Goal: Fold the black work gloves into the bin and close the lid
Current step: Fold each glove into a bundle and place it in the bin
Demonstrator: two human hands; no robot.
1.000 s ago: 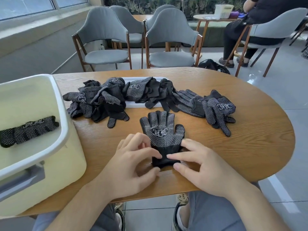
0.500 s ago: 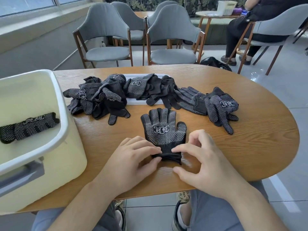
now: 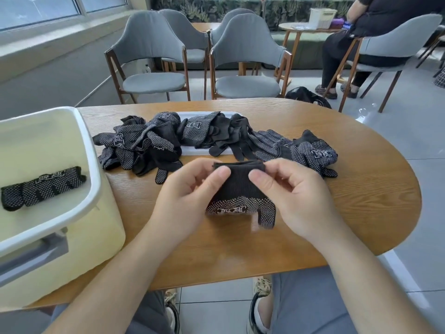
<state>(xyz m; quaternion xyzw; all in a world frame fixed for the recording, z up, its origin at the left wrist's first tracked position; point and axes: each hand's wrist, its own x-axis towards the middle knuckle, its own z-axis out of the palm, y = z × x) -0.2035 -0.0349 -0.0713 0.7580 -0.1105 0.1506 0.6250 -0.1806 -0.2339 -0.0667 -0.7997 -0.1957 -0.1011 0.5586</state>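
A black dotted work glove (image 3: 239, 192) is lifted off the table by its cuff, its dotted palm hanging toward me. My left hand (image 3: 190, 196) pinches the cuff's left corner and my right hand (image 3: 291, 189) pinches the right corner. Behind them several loose black gloves (image 3: 149, 143) lie in a heap across the table, partly on a white lid (image 3: 192, 150). More gloves (image 3: 310, 153) lie to the right. The cream bin (image 3: 91, 165) stands open at the left with one folded glove (image 3: 41, 186) inside.
The oval wooden table (image 3: 361, 201) has its curved edge at the right and its front edge close to my knees. Grey chairs (image 3: 243, 59) stand beyond the far edge. A person sits at the back right (image 3: 361, 44).
The glove lay flat on the table with both hands working at its cuff. Now both hands have raised the cuff end up and toward the heap, so the glove hangs from my fingers.
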